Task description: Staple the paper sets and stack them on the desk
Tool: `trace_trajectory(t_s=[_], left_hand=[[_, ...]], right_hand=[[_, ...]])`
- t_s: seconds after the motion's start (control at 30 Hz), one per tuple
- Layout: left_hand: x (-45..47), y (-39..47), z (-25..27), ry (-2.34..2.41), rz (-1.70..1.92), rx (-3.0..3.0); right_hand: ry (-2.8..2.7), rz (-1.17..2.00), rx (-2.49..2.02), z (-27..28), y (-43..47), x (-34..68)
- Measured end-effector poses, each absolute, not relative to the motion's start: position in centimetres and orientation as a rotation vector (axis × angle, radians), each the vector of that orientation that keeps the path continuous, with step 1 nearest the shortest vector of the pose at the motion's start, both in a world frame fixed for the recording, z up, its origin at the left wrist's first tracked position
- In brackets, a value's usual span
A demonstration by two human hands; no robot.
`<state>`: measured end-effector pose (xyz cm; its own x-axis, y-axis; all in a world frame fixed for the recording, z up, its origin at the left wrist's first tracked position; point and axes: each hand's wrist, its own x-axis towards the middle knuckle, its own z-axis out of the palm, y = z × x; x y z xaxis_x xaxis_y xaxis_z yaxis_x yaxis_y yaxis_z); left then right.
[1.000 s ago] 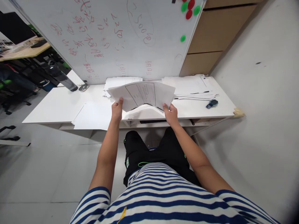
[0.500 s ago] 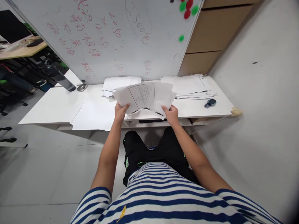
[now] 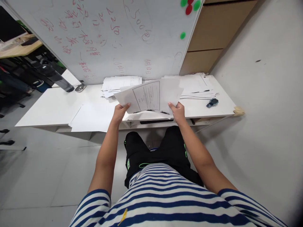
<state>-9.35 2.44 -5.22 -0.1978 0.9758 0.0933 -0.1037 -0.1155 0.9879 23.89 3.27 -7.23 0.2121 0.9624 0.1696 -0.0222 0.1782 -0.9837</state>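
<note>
Between my hands are printed paper sheets, held up over the front edge of the white desk. The top sheet carries a framed block of text. My left hand pinches the left edge with the thumb on top. On the right edge my right hand has the same thumb-on-top grip. Behind the held sheets lies a paper stack, and another pile of papers is to its right. White sheets lie left of my left hand, overhanging the desk's front edge.
A whiteboard with red writing stands behind the desk. A dark water bottle and a computer mouse are at the back left. A small dark blue object lies on the right. Cardboard boxes stand beside the whiteboard.
My hands have moved slightly apart, and the held sheets are stretched flatter, with less bowing at their near edge. The view has shifted a little.
</note>
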Motion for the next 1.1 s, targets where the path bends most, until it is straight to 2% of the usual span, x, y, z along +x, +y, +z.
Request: trace_trajectory(t_s=[0.27, 0.53, 0.8, 1.1], left_hand=[[-9.6, 2.4, -5.7, 1.263, 1.452, 1.120], [-7.9, 3.2, -5.8, 1.184, 1.592, 1.079], [-6.9, 2.6, -8.5, 1.311, 1.530, 1.031], [-6.5, 2.5, -8.7, 1.294, 1.479, 1.029]], right_hand=[[-1.140, 0.960, -1.141, -7.5, 2.7, 24.2], [-1.147, 0.806, -1.139, -5.2, 2.7, 24.0], [-1.151, 0.936, -1.135, -8.8, 2.5, 23.8], [-1.170, 0.974, -1.166, -10.1, 3.0, 24.2]])
